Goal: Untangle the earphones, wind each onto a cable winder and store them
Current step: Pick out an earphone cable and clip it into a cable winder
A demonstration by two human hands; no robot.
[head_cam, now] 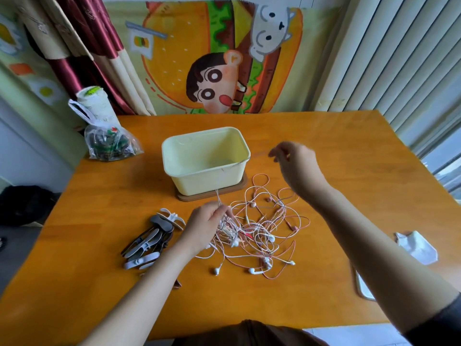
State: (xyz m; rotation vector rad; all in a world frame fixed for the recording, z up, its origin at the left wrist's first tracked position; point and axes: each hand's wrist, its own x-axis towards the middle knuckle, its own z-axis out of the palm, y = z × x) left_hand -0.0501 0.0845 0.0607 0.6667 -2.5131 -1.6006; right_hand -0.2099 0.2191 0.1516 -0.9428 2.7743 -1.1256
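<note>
On the orange bench (349,151), before the cream box (189,181), the grip of our left hand (207,226) curls round the left edge of the tangled earphones (262,231), while our right hand (296,163), raised beyond the heap, seems to pinch one white strand (217,196) running taut back to the left.

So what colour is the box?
Pale yellow; the storage box shows best in the head view.

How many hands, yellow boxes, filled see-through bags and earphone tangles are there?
Hands: 2, the left hand and the right hand
Pale yellow plastic box: 1
Filled clear plastic bag: 1
Tangled pile of white and pink earphones: 1
Total: 5
</note>
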